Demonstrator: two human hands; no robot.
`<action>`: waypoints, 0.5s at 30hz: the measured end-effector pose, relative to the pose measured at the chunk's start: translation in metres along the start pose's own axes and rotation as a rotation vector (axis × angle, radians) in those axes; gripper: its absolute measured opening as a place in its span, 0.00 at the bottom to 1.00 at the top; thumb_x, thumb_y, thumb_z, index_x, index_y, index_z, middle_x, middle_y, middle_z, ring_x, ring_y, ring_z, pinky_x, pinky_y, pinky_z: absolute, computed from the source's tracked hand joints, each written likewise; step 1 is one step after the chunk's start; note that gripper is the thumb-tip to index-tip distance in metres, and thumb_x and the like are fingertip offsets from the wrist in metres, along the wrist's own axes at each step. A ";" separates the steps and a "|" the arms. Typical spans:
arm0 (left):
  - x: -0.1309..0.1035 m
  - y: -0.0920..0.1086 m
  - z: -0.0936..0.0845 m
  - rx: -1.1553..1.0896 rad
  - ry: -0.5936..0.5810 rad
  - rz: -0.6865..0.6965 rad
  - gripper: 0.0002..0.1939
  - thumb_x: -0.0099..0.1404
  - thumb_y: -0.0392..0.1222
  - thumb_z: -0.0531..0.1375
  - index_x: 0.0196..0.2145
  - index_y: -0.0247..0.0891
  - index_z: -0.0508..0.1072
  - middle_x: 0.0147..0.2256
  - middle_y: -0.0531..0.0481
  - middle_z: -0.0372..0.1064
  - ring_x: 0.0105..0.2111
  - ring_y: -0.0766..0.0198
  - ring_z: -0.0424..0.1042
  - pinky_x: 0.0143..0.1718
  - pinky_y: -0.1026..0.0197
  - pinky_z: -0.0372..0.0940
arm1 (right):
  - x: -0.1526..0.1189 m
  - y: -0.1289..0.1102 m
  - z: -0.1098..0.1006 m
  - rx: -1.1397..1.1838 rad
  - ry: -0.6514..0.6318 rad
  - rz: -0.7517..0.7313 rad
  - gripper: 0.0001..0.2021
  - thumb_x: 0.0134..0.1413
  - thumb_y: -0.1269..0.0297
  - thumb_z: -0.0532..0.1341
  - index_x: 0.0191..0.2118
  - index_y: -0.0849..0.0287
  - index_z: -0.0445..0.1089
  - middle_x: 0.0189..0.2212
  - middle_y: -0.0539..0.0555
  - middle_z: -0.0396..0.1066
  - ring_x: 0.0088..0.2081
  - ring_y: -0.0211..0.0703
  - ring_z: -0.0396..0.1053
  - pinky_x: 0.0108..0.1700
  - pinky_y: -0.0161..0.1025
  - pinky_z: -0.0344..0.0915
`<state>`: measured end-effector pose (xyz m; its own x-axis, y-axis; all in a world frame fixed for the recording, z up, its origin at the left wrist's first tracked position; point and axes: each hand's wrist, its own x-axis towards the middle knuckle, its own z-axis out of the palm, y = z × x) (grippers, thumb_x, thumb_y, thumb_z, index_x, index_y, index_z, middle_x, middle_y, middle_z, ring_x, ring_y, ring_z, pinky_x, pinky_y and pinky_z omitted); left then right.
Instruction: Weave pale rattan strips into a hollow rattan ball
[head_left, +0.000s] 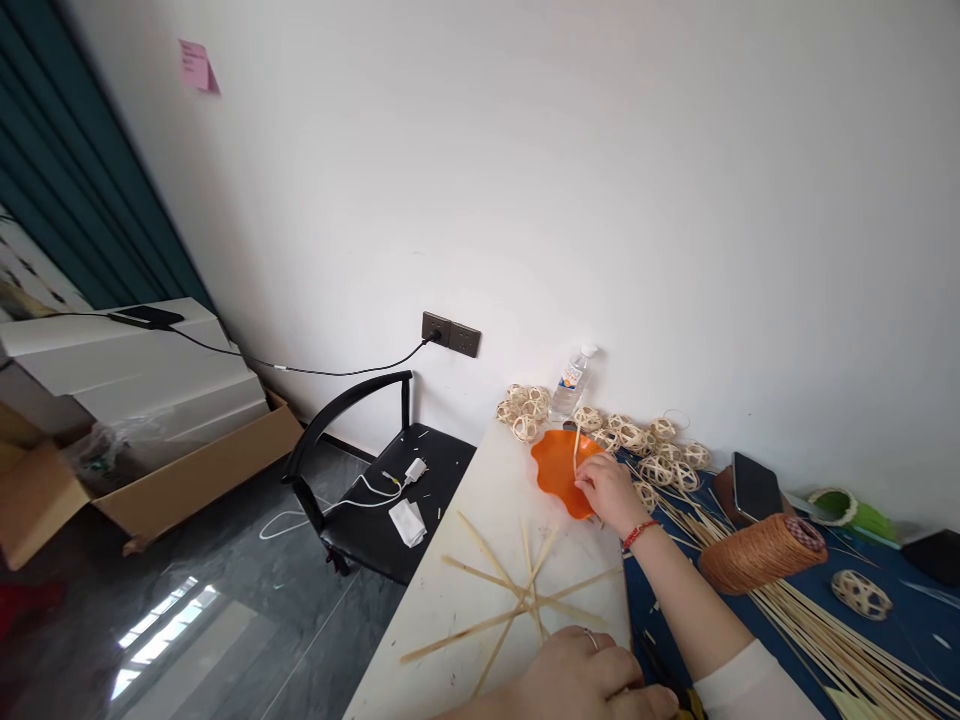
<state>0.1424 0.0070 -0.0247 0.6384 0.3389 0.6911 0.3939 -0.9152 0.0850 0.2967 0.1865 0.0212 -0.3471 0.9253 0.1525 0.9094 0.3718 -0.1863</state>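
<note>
My right hand [606, 488], with a red bracelet on its wrist, is over an orange wavy-rimmed plate [553, 470]. Its fingers pinch a thin bamboo strip [577, 445] that stands up above the plate. Low in the view, my left hand [589, 680], wearing a ring, has its fingers curled beside the crossed bamboo strips [487, 628]. What those fingers hold, if anything, is hidden. The strips lie on the white tabletop [427, 600], overlapping in a star shape.
Woven bamboo balls [664, 460] and a water bottle [574, 382] stand by the wall. At right are a brown twine spool [757, 555], a phone [756, 487] and loose bamboo strips [817, 630] on blue cloth. A black chair [375, 530] adjoins the table's left side.
</note>
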 end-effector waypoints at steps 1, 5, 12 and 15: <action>0.000 0.000 0.000 0.007 -0.025 0.005 0.15 0.71 0.49 0.59 0.53 0.45 0.65 0.32 0.57 0.70 0.26 0.69 0.71 0.25 0.61 0.56 | 0.000 -0.001 0.000 -0.004 0.007 -0.003 0.15 0.66 0.58 0.61 0.54 0.58 0.69 0.54 0.57 0.70 0.49 0.47 0.72 0.51 0.51 0.72; 0.000 -0.001 0.001 0.003 -0.070 0.013 0.18 0.70 0.53 0.59 0.53 0.44 0.65 0.32 0.57 0.69 0.26 0.69 0.71 0.25 0.62 0.55 | -0.002 -0.005 -0.001 -0.021 0.014 -0.014 0.15 0.66 0.58 0.61 0.54 0.58 0.69 0.53 0.57 0.70 0.49 0.47 0.72 0.50 0.50 0.72; -0.001 -0.001 -0.006 -0.074 -0.008 -0.004 0.19 0.72 0.49 0.57 0.57 0.43 0.61 0.35 0.56 0.72 0.29 0.67 0.72 0.28 0.61 0.59 | -0.016 -0.015 -0.009 -0.005 0.006 -0.017 0.13 0.66 0.58 0.61 0.52 0.58 0.71 0.52 0.57 0.71 0.48 0.46 0.72 0.50 0.50 0.72; -0.001 -0.001 -0.010 -0.092 -0.011 -0.003 0.20 0.72 0.46 0.56 0.58 0.42 0.59 0.35 0.56 0.73 0.29 0.66 0.72 0.29 0.61 0.60 | -0.023 -0.021 -0.013 0.040 0.014 -0.027 0.12 0.66 0.58 0.61 0.49 0.59 0.72 0.49 0.56 0.73 0.47 0.45 0.73 0.50 0.49 0.71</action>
<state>0.1350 0.0055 -0.0179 0.6447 0.3432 0.6831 0.3338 -0.9303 0.1524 0.2887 0.1565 0.0344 -0.3682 0.9137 0.1719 0.8895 0.4000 -0.2208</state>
